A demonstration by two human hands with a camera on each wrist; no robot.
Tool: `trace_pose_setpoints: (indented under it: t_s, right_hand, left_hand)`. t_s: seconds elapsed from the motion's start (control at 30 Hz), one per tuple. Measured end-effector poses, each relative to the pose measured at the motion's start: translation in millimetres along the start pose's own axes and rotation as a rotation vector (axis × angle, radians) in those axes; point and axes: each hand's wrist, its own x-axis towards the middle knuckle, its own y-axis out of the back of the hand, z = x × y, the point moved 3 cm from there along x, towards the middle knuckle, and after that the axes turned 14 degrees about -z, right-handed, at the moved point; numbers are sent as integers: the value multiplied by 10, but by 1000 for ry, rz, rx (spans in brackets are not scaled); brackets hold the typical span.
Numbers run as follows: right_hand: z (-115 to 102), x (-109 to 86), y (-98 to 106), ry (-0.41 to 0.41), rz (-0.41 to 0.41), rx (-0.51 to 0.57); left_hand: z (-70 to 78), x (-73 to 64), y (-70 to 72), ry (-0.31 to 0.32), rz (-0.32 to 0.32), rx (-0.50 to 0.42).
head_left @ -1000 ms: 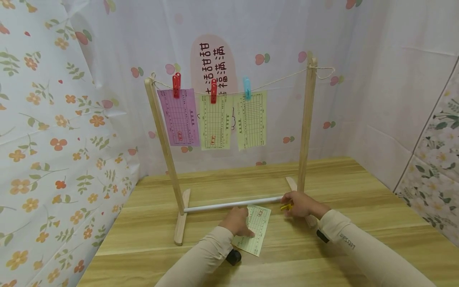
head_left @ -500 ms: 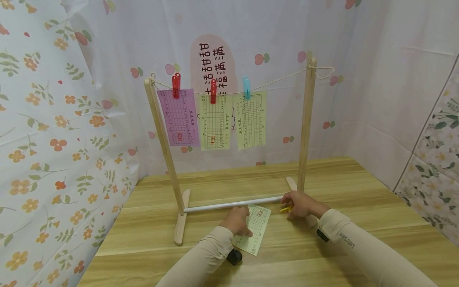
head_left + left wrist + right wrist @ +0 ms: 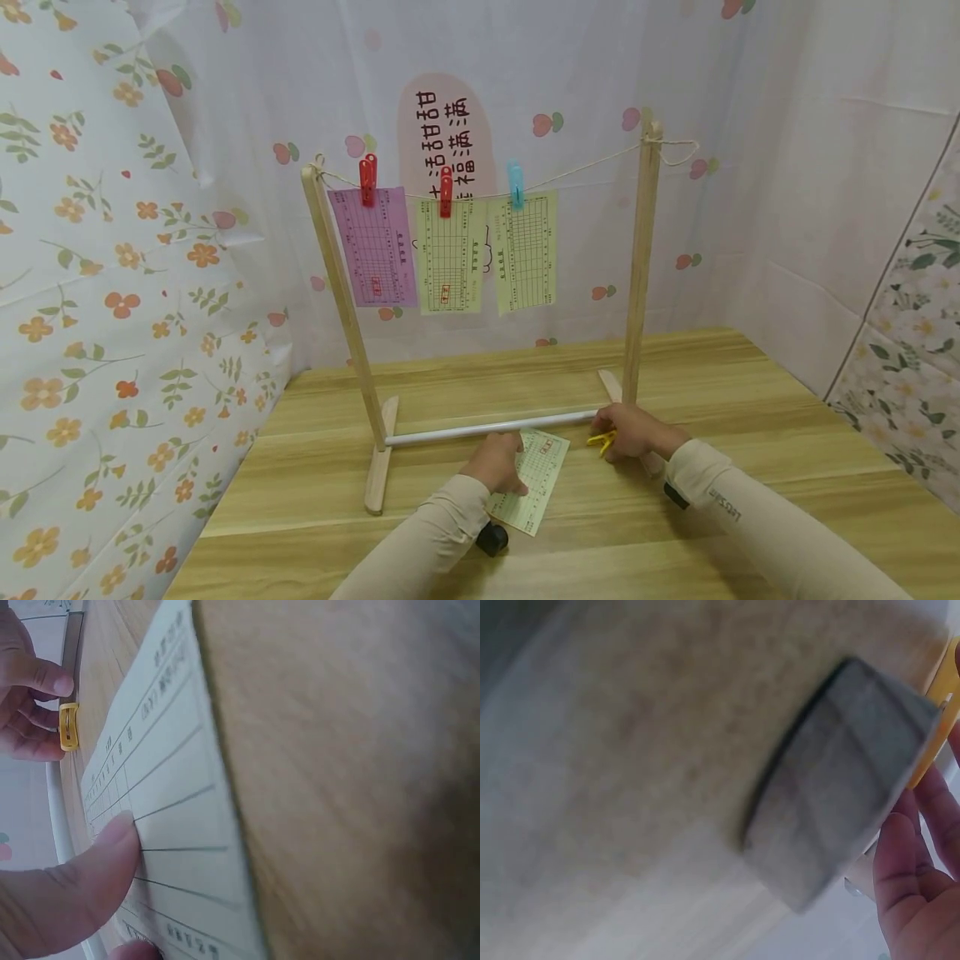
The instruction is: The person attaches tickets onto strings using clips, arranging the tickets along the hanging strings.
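My left hand (image 3: 495,464) rests on a pale green printed slip (image 3: 542,471) lying on the table. In the left wrist view its thumb (image 3: 112,847) lies on the printed face, with another fingertip at the lower edge of view. Thumb and fingers stand apart over the paper. To the right, beside the stand's right foot, my right hand (image 3: 633,433) holds a yellow clothespin (image 3: 602,442) low over the table. The right wrist view shows only part of that hand (image 3: 922,892) and of the yellow clothespin (image 3: 928,761).
A wooden stand (image 3: 637,275) with a white crossbar (image 3: 480,430) carries a string. From it hang a purple slip (image 3: 375,250) and two green slips (image 3: 450,258) on two red clothespins (image 3: 368,179) and a light blue clothespin (image 3: 516,185). Patterned cloth (image 3: 585,67) surrounds the wooden table (image 3: 315,533).
The yellow clothespin has turned in the right hand's fingers and shows more of its length. The left hand stays on the slip, almost in the same place.
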Motion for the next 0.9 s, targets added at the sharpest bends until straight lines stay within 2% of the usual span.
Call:
trace_pose_setpoints:
  t_s: [0.17, 0.4, 0.53, 0.57, 0.67, 0.9]
  right_hand:
    - [18, 14, -12, -18, -1, -7]
    - [9, 8, 3, 11, 7, -9]
    - [60, 17, -4, 56, 5, -2]
    - [94, 25, -12, 92, 11, -12]
    - [108, 28, -13, 116, 12, -27]
    - [0, -5, -5, 38, 10, -21]
  left_hand:
    - [-8, 8, -8, 3, 4, -11]
    - [11, 4, -20, 61, -42, -46]
    - [48, 13, -38, 67, -26, 31]
    - [55, 14, -40, 64, -17, 55]
    - [67, 22, -45, 47, 11, 86]
    - [34, 39, -42, 31, 10, 34]
